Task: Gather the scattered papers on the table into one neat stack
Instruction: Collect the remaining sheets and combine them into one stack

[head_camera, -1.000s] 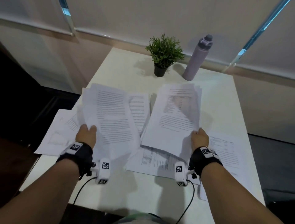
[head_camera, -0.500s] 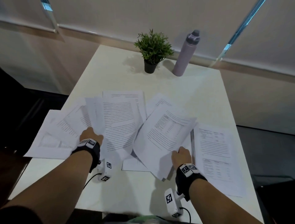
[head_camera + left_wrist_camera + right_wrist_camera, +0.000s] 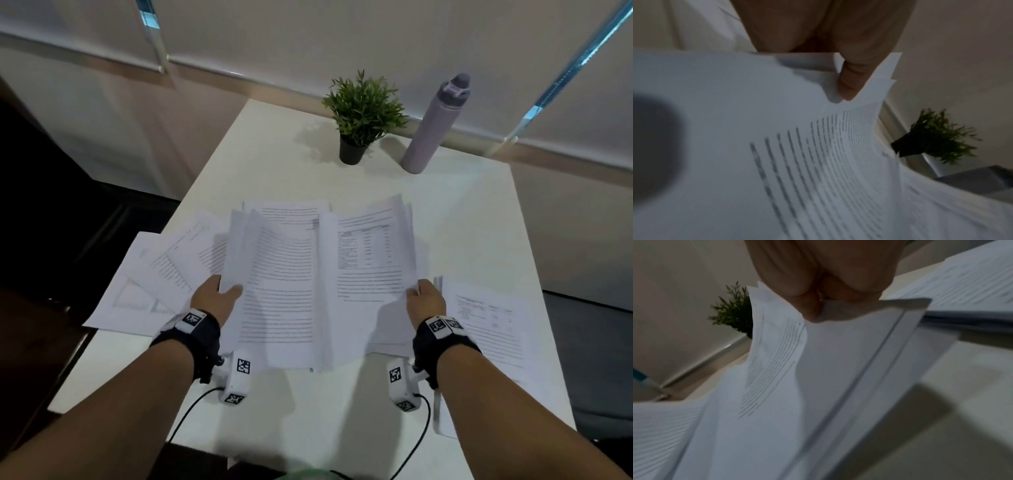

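Two bundles of printed white sheets meet above the middle of the white table [image 3: 342, 411]. My left hand [image 3: 219, 296] pinches the left bundle [image 3: 277, 294] at its left edge, thumb on top [image 3: 849, 84]. My right hand [image 3: 423, 296] pinches the right bundle [image 3: 370, 260] at its right edge [image 3: 813, 311]. The left bundle's inner edge overlaps the right one. More loose sheets [image 3: 154, 284] lie fanned on the table's left side, and one table-printed sheet [image 3: 486, 329] lies flat to the right of my right hand.
A small potted plant [image 3: 359, 113] and a tall lilac bottle [image 3: 435, 126] stand at the table's far edge. The left sheets overhang the table's left edge. Cables run from both wrist cameras off the near edge.
Both hands have brought their bundles together at the centre; the right bundle swung from a slant to lie alongside the left one, and the two now overlap.
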A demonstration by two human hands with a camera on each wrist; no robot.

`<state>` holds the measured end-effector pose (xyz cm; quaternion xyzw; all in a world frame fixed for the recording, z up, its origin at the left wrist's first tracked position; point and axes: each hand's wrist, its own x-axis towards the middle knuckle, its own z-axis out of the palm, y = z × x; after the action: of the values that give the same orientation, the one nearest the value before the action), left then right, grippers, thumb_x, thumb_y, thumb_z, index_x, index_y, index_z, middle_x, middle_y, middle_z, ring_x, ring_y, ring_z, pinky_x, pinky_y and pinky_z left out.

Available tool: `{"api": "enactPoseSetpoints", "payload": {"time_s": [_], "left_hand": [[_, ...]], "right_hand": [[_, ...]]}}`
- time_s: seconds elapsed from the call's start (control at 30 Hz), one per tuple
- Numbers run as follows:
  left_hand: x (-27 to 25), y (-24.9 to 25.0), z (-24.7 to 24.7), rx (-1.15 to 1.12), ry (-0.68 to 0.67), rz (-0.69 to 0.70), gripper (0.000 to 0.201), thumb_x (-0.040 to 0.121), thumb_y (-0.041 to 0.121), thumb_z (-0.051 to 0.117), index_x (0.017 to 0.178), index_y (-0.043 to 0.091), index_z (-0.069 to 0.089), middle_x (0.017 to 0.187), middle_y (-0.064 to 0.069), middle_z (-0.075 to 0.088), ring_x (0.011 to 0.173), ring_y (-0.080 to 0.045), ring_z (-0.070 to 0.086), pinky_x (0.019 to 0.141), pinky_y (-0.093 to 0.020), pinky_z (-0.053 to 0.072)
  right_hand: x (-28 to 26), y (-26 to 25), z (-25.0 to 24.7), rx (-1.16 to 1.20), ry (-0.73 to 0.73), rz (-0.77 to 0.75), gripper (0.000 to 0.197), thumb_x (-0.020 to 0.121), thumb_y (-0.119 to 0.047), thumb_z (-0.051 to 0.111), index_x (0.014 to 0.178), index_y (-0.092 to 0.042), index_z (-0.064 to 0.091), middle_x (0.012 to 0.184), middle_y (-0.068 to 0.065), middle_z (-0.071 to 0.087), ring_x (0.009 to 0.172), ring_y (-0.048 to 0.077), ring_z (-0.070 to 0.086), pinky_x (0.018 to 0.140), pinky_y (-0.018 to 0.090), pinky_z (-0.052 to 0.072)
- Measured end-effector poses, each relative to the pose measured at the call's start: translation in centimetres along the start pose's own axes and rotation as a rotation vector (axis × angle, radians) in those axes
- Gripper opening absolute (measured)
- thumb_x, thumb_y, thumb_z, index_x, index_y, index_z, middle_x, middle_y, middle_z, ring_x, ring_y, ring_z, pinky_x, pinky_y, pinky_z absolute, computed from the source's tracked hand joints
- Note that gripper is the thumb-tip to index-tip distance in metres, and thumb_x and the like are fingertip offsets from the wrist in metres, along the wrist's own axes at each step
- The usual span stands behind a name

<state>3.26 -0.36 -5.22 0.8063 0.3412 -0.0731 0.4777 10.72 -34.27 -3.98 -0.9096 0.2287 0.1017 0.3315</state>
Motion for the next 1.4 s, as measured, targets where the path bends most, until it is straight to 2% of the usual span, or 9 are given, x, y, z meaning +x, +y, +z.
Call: {"api": "enactPoseSetpoints", "payload": {"time_s": [0.1, 0.33, 0.43, 0.57, 0.8, 0.9, 1.1, 1.23, 1.4], "left_hand": [[1.1, 2.4, 0.6, -0.053, -0.044, -0.017, 0.037, 0.090, 0.024, 0.056, 0.122, 0.004, 0.054, 0.112, -0.017, 0.061, 0.090, -0.023, 0.051, 0.078, -0.030, 0.039], [1.8, 3.7, 2.8, 0.056, 0.041, -0.049, 0.041, 0.086, 0.016, 0.061, 0.121, 0.002, 0.047, 0.118, -0.022, 0.060, 0.085, -0.027, 0.050, 0.072, -0.032, 0.038], [0.9, 3.8, 2.5, -0.192, 0.187, -0.090, 0.060, 0.087, 0.015, 0.062, 0.137, 0.010, 0.031, 0.134, -0.022, 0.050, 0.111, -0.036, 0.055, 0.090, -0.036, 0.044], [0.2, 1.7, 0.9, -0.174, 0.251, -0.243, 0.066, 0.093, 0.033, 0.051, 0.147, 0.008, 0.024, 0.151, -0.017, 0.034, 0.136, -0.035, 0.037, 0.112, -0.041, 0.029], [-0.2, -4.3, -1.6, -0.020, 0.264, -0.624, 0.073, 0.086, 0.043, 0.046, 0.144, 0.002, 0.030, 0.150, -0.021, 0.034, 0.137, -0.039, 0.032, 0.115, -0.045, 0.023], [-0.2, -4.8, -1.8, 0.105, 0.123, -0.642, 0.050, 0.088, 0.029, 0.047, 0.129, 0.000, 0.048, 0.141, -0.023, 0.045, 0.129, -0.038, 0.043, 0.108, -0.041, 0.032], [-0.1, -5.6, -1.7, 0.295, -0.001, -0.547, 0.040, 0.054, 0.029, 0.063, 0.094, 0.024, 0.063, 0.110, -0.009, 0.062, 0.106, -0.034, 0.059, 0.092, -0.046, 0.048], [-0.9, -3.9, -2.5, -0.031, 0.267, -0.534, 0.055, 0.082, 0.019, 0.056, 0.134, 0.008, 0.043, 0.138, -0.018, 0.049, 0.126, -0.038, 0.047, 0.104, -0.043, 0.040], [-2.4, -3.4, -2.1, -0.262, 0.548, -0.356, 0.069, 0.088, 0.000, 0.052, 0.145, 0.020, 0.017, 0.140, -0.024, 0.042, 0.121, -0.040, 0.050, 0.103, -0.047, 0.038]], "right_hand": [[-1.3, 0.2, 0.1, 0.050, 0.023, 0.096, 0.020, 0.096, -0.009, 0.041, 0.098, -0.008, 0.061, 0.099, 0.018, 0.061, 0.103, 0.035, 0.056, 0.084, 0.034, 0.042], [-5.5, 2.3, 1.9, -0.249, -0.197, 0.243, 0.046, 0.080, -0.026, 0.060, 0.124, -0.014, 0.053, 0.133, 0.011, 0.048, 0.125, 0.033, 0.046, 0.106, 0.038, 0.038], [-4.8, 2.3, 2.3, -0.295, -0.238, 0.309, 0.056, 0.084, -0.021, 0.060, 0.137, -0.020, 0.043, 0.148, 0.006, 0.033, 0.136, 0.030, 0.033, 0.114, 0.037, 0.030], [-4.3, 0.7, 2.0, -0.057, -0.166, 0.349, 0.044, 0.093, -0.019, 0.043, 0.135, -0.009, 0.046, 0.138, 0.017, 0.049, 0.127, 0.030, 0.048, 0.099, 0.030, 0.043], [-2.3, -2.3, 1.5, 0.414, 0.125, 0.192, 0.035, 0.094, -0.003, 0.040, 0.127, -0.004, 0.051, 0.110, 0.018, 0.062, 0.094, 0.030, 0.058, 0.077, 0.026, 0.040], [-1.6, -2.9, 2.0, 0.485, 0.123, 0.133, 0.049, 0.093, -0.001, 0.041, 0.139, -0.015, 0.037, 0.122, 0.019, 0.055, 0.113, 0.032, 0.057, 0.087, 0.028, 0.039], [-0.6, -4.6, 2.3, 0.092, -0.099, 0.345, 0.047, 0.099, -0.011, 0.041, 0.145, -0.007, 0.034, 0.147, 0.015, 0.041, 0.135, 0.029, 0.041, 0.115, 0.037, 0.022], [-1.3, -4.8, 2.8, -0.554, -0.250, 0.152, 0.060, 0.075, -0.020, 0.070, 0.132, -0.017, 0.051, 0.138, 0.021, 0.042, 0.125, 0.040, 0.045, 0.104, 0.043, 0.039], [-1.6, -6.0, 3.2, -0.509, -0.250, 0.191, 0.049, 0.086, -0.005, 0.056, 0.134, -0.012, 0.047, 0.147, 0.023, 0.014, 0.127, 0.040, 0.031, 0.108, 0.042, 0.032]]}}
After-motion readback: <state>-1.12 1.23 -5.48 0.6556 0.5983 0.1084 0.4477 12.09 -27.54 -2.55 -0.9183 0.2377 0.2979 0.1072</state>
